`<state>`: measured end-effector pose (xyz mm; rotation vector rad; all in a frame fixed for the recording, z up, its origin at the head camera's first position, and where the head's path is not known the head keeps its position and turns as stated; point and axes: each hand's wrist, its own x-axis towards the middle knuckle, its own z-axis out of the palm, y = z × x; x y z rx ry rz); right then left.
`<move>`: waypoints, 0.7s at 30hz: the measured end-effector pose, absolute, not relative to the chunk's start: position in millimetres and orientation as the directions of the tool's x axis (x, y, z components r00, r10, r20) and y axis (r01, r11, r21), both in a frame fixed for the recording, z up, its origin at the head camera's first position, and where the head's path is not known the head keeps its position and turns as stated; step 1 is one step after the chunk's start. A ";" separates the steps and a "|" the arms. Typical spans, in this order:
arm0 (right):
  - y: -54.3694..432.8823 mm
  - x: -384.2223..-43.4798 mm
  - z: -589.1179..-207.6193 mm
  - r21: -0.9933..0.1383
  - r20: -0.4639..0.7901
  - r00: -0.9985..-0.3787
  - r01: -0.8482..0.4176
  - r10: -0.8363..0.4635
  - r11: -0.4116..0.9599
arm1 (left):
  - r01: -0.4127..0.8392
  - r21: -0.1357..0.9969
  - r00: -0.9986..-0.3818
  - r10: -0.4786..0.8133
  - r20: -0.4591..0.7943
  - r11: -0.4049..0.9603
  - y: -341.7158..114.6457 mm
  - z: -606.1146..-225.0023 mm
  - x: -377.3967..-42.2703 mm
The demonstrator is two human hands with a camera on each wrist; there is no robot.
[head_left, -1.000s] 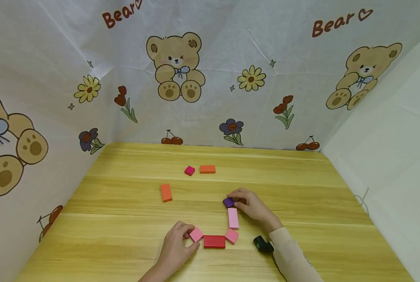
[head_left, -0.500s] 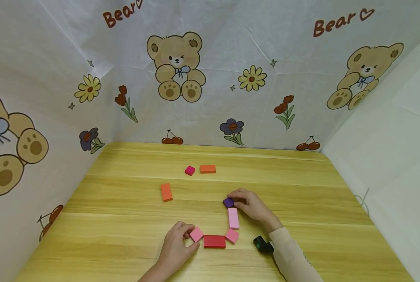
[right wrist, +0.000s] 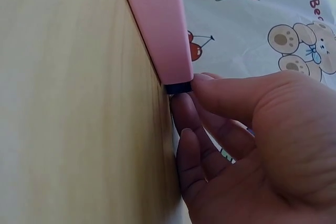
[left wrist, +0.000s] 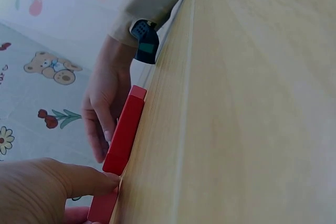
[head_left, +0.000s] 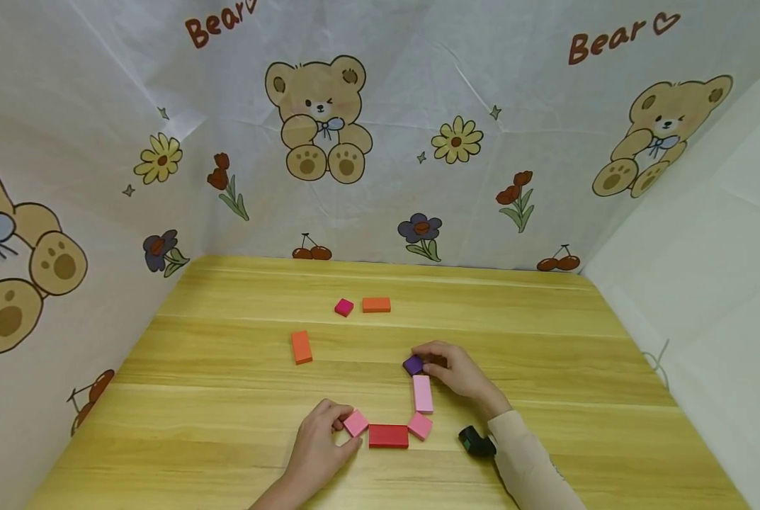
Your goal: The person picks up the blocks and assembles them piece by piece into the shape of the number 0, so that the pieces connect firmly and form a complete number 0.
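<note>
On the wooden table, my left hand holds a pink square block between thumb and fingers. That block touches the left end of a red rectangular block. A second pink square block meets the red one's right end, and a light pink rectangular block runs away from it. At the far end of this curved row sits a purple square block, pinched by my right hand. In the right wrist view, the light pink block mostly hides the purple block.
Farther back lie an orange block, another orange block and a magenta square block. A black device is at the right sleeve's cuff. A bear-printed cloth stands behind the table's back edge.
</note>
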<state>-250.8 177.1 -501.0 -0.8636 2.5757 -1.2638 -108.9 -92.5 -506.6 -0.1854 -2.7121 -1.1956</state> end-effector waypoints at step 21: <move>180.4 -214.5 -495.3 -0.845 0.136 -0.940 -0.275 -0.314 0.458 | 0.176 0.726 -0.979 0.039 0.202 0.664 -91.7 -507.1 -109.6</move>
